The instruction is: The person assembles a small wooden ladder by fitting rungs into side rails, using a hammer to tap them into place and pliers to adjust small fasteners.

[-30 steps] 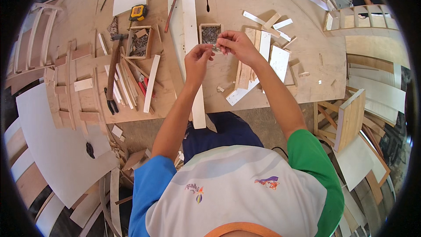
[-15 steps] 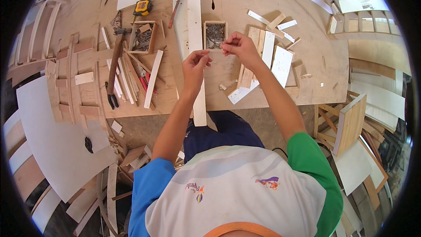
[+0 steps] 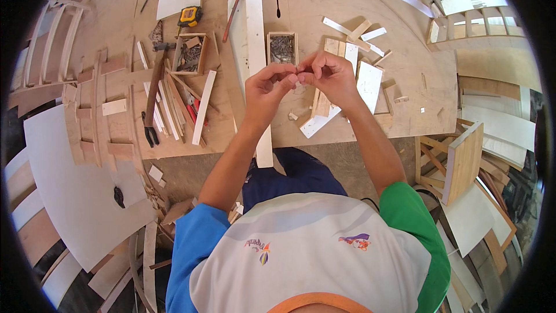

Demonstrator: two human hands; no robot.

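Since the earlier frames both hands had stayed raised together over the workbench, though the left hand (image 3: 267,88) had drawn in until its fingertips met those of the right hand (image 3: 331,77). Nearest to me lay my own lap and shirt, and from there my forearms reached up and forward over the bench edge. Both hands were pinched narrow, thumbs against forefingers, closed on something too small for me to make out between them; I could not tell what it was. Under the left wrist ran a long white wood strip (image 3: 259,52), lying lengthwise away from me and overhanging the near edge of the plywood workbench (image 3: 405,110). Just beneath the right hand sat a loose pile of pale offcuts (image 3: 365,81), some flat, some tilted on each other. Directly beyond my fingertips stood a small open wooden box of nails (image 3: 282,48), beside the strip. Farther left was a second wooden tray (image 3: 188,55) with mixed bits, a hammer (image 3: 153,98) lying near it, and slats fanned out between them. Beyond that tray rested a yellow tape measure (image 3: 189,16).
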